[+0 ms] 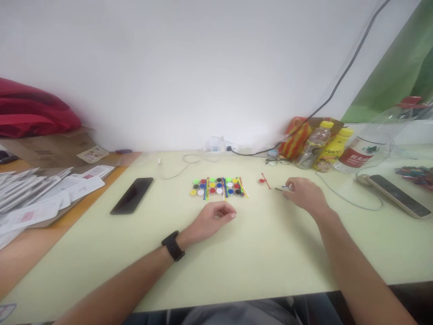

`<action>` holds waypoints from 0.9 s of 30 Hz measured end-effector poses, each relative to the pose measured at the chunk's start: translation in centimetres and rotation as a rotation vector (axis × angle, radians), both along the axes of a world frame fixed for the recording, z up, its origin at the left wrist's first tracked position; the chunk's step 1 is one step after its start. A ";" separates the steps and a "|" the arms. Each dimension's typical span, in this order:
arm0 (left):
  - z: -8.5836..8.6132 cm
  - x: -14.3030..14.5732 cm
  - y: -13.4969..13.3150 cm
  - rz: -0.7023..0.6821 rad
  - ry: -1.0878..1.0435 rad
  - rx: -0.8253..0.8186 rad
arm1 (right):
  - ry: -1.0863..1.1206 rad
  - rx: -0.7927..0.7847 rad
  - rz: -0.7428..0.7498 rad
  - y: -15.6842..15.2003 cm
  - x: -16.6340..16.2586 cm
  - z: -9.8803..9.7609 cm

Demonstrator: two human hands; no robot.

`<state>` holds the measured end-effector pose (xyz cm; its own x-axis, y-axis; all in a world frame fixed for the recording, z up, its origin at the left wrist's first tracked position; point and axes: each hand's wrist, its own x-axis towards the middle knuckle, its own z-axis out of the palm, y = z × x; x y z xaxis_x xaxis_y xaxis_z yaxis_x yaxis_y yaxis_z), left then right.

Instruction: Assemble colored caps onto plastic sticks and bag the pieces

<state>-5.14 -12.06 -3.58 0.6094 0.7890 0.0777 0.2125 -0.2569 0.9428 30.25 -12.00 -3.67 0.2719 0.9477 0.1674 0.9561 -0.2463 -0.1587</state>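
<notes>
My left hand (216, 217) rests on the pale table (257, 253) just in front of a cluster of small round coloured caps and thin coloured sticks (219, 187). Its fingers are curled loosely inward, and nothing shows in them. My right hand (302, 193) lies to the right of the cluster, fingers closed on a small thin stick-like piece (286, 187) at the fingertips. A red stick with a red cap (264, 180) lies between that hand and the cluster.
A black phone (131, 195) lies left of the cluster. Stacked white packets (43, 194) cover the left side. Bottles (320, 146), glasses (278, 160) and a clear jar (367, 151) stand at the back right, with a second phone (397, 195) and cables beside them.
</notes>
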 end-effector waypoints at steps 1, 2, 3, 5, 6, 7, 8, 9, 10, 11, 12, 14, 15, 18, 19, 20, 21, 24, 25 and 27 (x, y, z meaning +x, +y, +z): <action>0.0 0.0 0.0 -0.001 -0.001 0.002 | 0.003 0.052 0.016 0.1 -0.4 -0.1; 0.0 0.0 0.0 -0.003 0.000 0.002 | 0.005 0.101 0.049 0.3 -0.8 -0.2; 0.0 0.0 0.0 -0.004 0.004 0.000 | 0.001 0.140 0.092 0.6 -1.3 -0.3; 0.0 0.0 0.0 -0.003 0.017 -0.002 | -0.022 0.169 0.188 1.1 -2.3 -0.7; 0.0 0.0 0.0 -0.002 0.022 -0.001 | -0.037 0.157 0.228 1.3 -2.8 -1.0; -0.1 0.0 0.0 -0.003 0.025 0.000 | -0.052 0.132 0.259 1.5 -3.2 -1.2; -0.1 0.0 0.0 -0.004 0.025 0.001 | -0.064 0.101 0.284 1.7 -3.6 -1.4; -0.1 0.0 0.0 -0.004 0.023 0.003 | -0.074 0.072 0.305 1.9 -3.9 -1.5; -0.1 0.0 0.0 -0.003 0.021 0.004 | -0.082 0.048 0.322 2.1 -4.2 -1.6; -0.1 0.0 0.0 -0.002 0.019 0.005 | -0.085 0.031 0.337 2.2 -4.4 -1.7; -0.1 0.0 0.0 0.000 0.017 0.006 | -0.083 0.022 0.350 2.2 -4.6 -1.7; -0.1 0.0 0.0 0.002 0.016 0.008 | -0.067 0.014 0.373 2.3 -4.9 -1.8; -0.1 0.1 0.0 0.002 0.015 0.009 | -0.055 0.008 0.384 2.2 -5.1 -1.8; -0.2 0.1 0.0 0.001 0.009 0.013 | -0.030 0.017 0.379 2.1 -5.6 -1.9; -0.2 0.1 0.0 0.001 0.005 0.014 | -0.025 0.034 0.375 2.0 -5.8 -1.9; -0.3 0.1 0.0 0.001 0.002 0.014 | -0.021 0.051 0.379 2.0 -6.0 -1.9; -0.3 0.1 0.0 0.001 0.001 0.013 | -0.015 0.063 0.394 1.9 -6.2 -1.8; -0.2 0.1 0.0 -0.001 0.006 0.014 | 0.016 0.038 0.446 1.8 -6.5 -1.4; -0.2 0.0 0.0 -0.002 0.011 0.014 | 0.032 0.021 0.446 1.7 -6.5 -1.2; -0.2 0.0 0.0 -0.004 0.019 0.016 | 0.063 -0.012 0.440 1.3 -6.6 -0.7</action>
<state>-5.13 -12.04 -3.82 0.6138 0.7855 0.0789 0.2294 -0.2731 0.9342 23.68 -10.70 -4.42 -0.1481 0.9773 0.1515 0.9589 0.1794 -0.2199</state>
